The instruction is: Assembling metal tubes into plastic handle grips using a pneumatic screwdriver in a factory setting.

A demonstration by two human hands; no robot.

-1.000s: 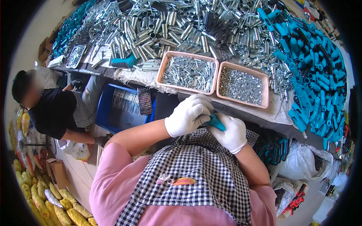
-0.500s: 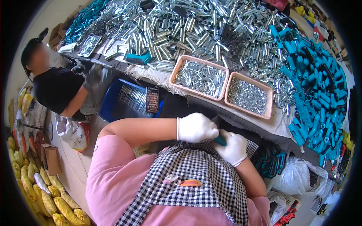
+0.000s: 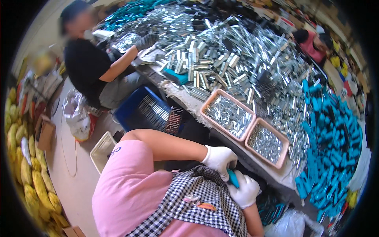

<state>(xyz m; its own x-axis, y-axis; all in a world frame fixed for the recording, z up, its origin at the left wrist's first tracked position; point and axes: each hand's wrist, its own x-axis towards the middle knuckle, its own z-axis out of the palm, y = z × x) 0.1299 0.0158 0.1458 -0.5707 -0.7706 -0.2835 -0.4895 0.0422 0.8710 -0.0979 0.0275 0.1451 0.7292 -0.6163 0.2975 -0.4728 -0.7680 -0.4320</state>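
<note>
My right hand [image 3: 244,191], in a white glove, is closed round a teal plastic handle [image 3: 233,179] close to my checked apron. Only part of the handle shows between the gloves. Gloved in white too, my left hand [image 3: 220,158] is curled shut beside the handle's upper end. Whatever lies inside its fingers is hidden from view. Both hands are low in front of my body, just short of the table edge. Across that edge stand a pink tray [image 3: 204,109] of slim metal pins and a smaller pink tray [image 3: 279,165] of tiny metal parts.
Loose metal tubes [image 3: 205,63] cover the table, with teal handles [image 3: 331,146] heaped at right. A blue bin [image 3: 122,112] of metal rods stands below the edge at left. One co-worker [image 3: 87,67] sits at left; another person [image 3: 312,45] is at far right.
The whole view has swung and tilted, bringing the far-right person into sight. My hands stay together at the teal handle. The left co-worker's gloved hand now reaches over the table.
</note>
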